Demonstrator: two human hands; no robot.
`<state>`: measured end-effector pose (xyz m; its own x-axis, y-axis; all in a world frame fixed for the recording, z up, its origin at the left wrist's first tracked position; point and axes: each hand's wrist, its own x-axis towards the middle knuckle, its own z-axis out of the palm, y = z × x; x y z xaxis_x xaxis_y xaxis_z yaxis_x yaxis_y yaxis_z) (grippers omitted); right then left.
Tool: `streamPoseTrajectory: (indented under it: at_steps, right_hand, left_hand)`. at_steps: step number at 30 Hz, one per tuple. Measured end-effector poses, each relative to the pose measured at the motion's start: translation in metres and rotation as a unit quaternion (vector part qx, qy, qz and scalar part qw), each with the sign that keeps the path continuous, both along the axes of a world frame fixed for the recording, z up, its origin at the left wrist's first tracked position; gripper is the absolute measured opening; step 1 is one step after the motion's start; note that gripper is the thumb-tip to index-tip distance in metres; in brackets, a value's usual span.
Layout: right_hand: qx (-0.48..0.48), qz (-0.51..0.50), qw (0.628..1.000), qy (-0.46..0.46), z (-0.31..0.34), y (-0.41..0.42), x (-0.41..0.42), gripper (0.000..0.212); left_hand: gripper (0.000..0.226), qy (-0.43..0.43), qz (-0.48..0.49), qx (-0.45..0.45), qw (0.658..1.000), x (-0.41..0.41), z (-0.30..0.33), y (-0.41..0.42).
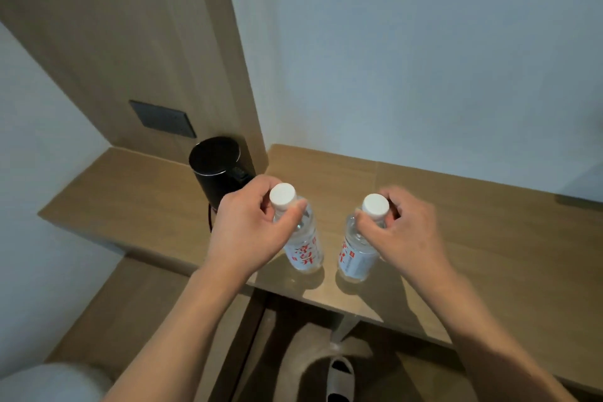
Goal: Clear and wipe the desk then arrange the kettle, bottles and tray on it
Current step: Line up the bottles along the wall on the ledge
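A pale wall (pixel 408 52) rose behind the scene, with a broad wooden panel (pixel 124 42) to its left carrying a dark switch plate (pixel 163 119). Below them ran the wooden desk (pixel 473 238), its front edge crossing the view above a wood-toned floor (pixel 137 303), where a light slipper (pixel 341 378) showed near the bottom.

At the back of the desk, against the panel, stood the black kettle (pixel 217 170), upright, with a dark cord hanging down by its base.

Two clear water bottles with white caps and red lettering stood near the front edge, just beside each other but apart. The left hand (pixel 251 225) had its grip curled round the neck of the left bottle (pixel 301 245), under the cap. The right hand (pixel 408 232) pinched the neck of the right bottle (pixel 355 254) likewise.
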<state>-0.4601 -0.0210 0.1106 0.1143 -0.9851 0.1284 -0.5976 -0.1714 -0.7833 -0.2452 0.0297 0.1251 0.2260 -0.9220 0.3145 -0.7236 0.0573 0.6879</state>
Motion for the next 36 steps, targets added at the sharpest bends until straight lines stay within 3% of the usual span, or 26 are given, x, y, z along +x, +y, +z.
streamPoseTrajectory:
  at_steps: [3,10,15,23,26,30,36]
  right_hand:
    - [-0.011,0.003,1.000,0.002,-0.004,-0.041,-0.005,0.020]
    - [-0.003,0.037,0.999,0.001,-0.011,-0.108,-0.004,0.014]
    - [0.024,0.036,0.999,-0.003,-0.022,-0.155,0.005,0.014]
    - [0.086,0.032,0.996,-0.004,-0.030,-0.226,0.045,0.009]
    - [0.011,0.032,0.999,0.034,-0.035,-0.251,0.063,0.015]
    - [0.070,0.069,0.994,0.053,-0.046,-0.284,0.078,0.015]
    - [0.073,0.081,0.992,0.061,-0.062,-0.307,0.089,0.019]
  left_hand:
    - [0.036,-0.009,0.002,-0.003,1.000,-0.005,0.007,-0.036]
    - [0.018,-0.034,0.032,0.025,0.999,0.000,0.015,-0.108]
    - [0.025,-0.039,0.040,0.062,0.997,0.014,0.012,-0.162]
    - [0.027,-0.064,0.043,0.128,0.989,0.046,-0.004,-0.258]
    - [0.027,-0.095,0.057,0.147,0.983,0.058,-0.017,-0.292]
    - [0.022,-0.135,0.062,0.178,0.973,0.071,-0.040,-0.332]
    - [0.026,-0.156,0.086,0.247,0.952,0.084,-0.060,-0.367]
